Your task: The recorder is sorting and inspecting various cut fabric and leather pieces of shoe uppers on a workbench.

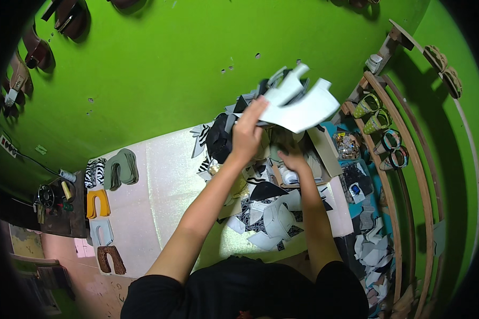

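Observation:
My left hand (248,130) is raised over the table and closed on white cut-out sheet pieces (303,112) with curved edges and prong-like ends. Dark and grey scraps show behind them, and I cannot tell whether they are held too. Lower and to the right, my right hand (294,158) reaches into an open cardboard box (325,151), its fingers apart among the contents. A white roll (289,176) lies in the box below that hand. Black material (218,139) is heaped beside my left wrist.
Patterned and white scraps (274,218) cover the table nearest me. U-shaped stacks in zebra print, green (121,169), yellow (97,204), white and brown (112,260) line the table's left edge. A wooden rack (394,122) with sandals (378,121) stands at the right.

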Demonstrator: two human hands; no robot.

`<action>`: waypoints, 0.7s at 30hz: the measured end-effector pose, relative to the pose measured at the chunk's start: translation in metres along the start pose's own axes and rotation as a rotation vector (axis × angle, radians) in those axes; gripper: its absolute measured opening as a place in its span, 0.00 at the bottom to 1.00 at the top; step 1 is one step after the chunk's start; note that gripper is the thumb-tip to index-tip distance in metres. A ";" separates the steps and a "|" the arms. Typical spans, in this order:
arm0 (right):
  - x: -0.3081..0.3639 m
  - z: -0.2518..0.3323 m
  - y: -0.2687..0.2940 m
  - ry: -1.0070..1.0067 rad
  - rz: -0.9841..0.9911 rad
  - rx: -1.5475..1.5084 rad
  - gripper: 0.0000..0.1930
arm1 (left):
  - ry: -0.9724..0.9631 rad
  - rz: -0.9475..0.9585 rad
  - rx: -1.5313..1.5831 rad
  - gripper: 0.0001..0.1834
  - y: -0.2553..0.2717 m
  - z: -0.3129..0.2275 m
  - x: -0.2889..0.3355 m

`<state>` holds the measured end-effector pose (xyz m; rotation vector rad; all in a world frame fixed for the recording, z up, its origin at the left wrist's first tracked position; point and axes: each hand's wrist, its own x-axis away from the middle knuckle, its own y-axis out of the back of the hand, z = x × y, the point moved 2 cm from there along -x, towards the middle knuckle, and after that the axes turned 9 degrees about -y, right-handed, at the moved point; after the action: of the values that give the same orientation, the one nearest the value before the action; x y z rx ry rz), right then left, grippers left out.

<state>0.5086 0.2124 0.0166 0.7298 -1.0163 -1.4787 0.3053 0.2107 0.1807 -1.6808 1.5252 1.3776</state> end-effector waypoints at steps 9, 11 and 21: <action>0.079 0.009 0.042 0.136 0.248 -0.303 0.22 | -0.005 0.684 -0.295 0.25 -0.073 0.018 0.106; 0.093 0.019 0.069 -0.063 0.380 -0.400 0.15 | 0.093 0.706 -0.027 0.27 -0.055 0.023 0.099; 0.088 0.108 0.063 0.312 -0.052 -0.549 0.09 | 0.602 0.024 -0.365 0.17 0.073 0.061 0.170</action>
<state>0.4271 0.1478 0.1288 0.5627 -0.3294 -1.5344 0.1942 0.1691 0.0262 -2.4788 1.6645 1.2818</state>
